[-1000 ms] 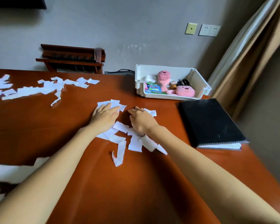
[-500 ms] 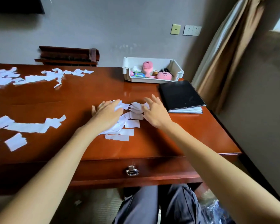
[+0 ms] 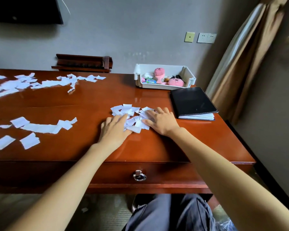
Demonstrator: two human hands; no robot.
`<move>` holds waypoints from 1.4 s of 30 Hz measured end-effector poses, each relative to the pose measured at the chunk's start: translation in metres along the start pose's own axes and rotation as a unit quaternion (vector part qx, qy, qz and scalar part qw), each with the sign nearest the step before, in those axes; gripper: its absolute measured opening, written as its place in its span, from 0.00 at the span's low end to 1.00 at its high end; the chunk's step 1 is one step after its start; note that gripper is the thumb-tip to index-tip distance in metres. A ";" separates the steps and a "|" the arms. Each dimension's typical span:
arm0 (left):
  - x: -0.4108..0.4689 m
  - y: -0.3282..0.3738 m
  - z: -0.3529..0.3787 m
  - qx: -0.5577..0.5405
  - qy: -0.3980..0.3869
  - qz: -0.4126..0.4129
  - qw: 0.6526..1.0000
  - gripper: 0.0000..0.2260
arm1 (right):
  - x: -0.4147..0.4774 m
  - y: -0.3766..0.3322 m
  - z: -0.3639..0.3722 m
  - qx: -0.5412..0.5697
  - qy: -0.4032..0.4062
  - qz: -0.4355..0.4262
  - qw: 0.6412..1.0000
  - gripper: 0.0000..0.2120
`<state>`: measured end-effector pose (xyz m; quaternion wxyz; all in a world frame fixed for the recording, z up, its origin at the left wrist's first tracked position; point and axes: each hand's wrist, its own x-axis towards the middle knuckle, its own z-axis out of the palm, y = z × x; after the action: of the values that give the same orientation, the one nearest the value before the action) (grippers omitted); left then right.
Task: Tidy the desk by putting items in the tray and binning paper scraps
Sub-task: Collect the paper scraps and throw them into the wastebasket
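Gathering scraps for binning seems the step in hand: a heap of paper scraps (image 3: 132, 114) lies on the worktop (image 3: 90, 104), well in front of the tray (image 3: 188, 75), which holds small toys. The left hand (image 3: 114, 129) and right hand (image 3: 162, 120) lie palm-down on the heap's two sides, fingers straight and spread, gripping nothing. Next they likely need to close together and scoop the heap up whole.

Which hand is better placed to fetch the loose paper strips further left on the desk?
Probably the left hand: it lies flat at the left edge of the pile, nearest the loose strips; the right hand sits beyond it.
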<state>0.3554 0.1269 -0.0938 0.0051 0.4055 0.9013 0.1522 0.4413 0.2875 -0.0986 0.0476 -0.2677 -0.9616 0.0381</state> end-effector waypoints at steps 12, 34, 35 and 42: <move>0.027 0.009 0.007 0.099 0.090 0.019 0.991 0.14 | -0.001 0.005 -0.002 -0.031 0.109 -0.020 0.993 0.16; 0.052 0.068 -0.015 -0.290 0.135 -0.063 0.945 0.12 | -0.007 0.028 -0.019 0.187 0.210 0.151 0.948 0.12; 0.051 0.071 -0.014 -0.297 0.132 -0.066 0.943 0.12 | -0.009 0.030 -0.019 0.203 0.220 0.157 0.941 0.12; 0.054 0.099 -0.015 -0.360 0.137 -0.064 0.921 0.03 | -0.022 0.055 -0.053 0.308 0.300 0.210 0.878 0.10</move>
<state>0.3895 0.2240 -0.0457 0.0369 0.2929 0.8018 0.5196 0.4936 0.3256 -0.0530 0.4047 -0.4339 -0.7619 0.2596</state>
